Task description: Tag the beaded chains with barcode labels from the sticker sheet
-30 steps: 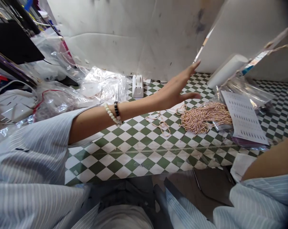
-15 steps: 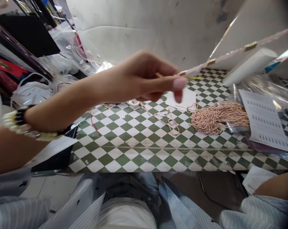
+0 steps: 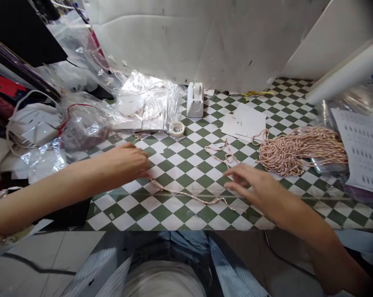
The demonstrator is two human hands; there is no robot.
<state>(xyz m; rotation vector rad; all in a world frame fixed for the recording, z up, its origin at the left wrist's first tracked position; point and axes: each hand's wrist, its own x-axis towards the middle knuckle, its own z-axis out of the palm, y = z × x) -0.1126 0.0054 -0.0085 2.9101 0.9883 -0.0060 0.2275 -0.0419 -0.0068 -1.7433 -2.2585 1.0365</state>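
Observation:
A thin pink and gold beaded strand (image 3: 189, 194) lies stretched across the green and white checkered table (image 3: 174, 214) near its front edge. My left hand (image 3: 129, 159) rests on the table with its fingertips at the strand's left end. My right hand (image 3: 256, 185) hovers low over the strand's right end, fingers spread and holding nothing. A heap of the same beaded strands (image 3: 298, 148) lies at the right, and a short loose strand (image 3: 223, 152) lies between the heap and my hands.
White cards (image 3: 245, 123) lie behind the loose strand. A small tape roll (image 3: 176, 128) and a white dispenser (image 3: 195, 99) stand at the back. Clear plastic bags (image 3: 146, 105) crowd the left. A printed sheet (image 3: 360, 148) covers a bag at far right.
My left hand, which held a strand up in the air, has come down to the table. The strand now lies flat. My right hand has entered the view over its right end.

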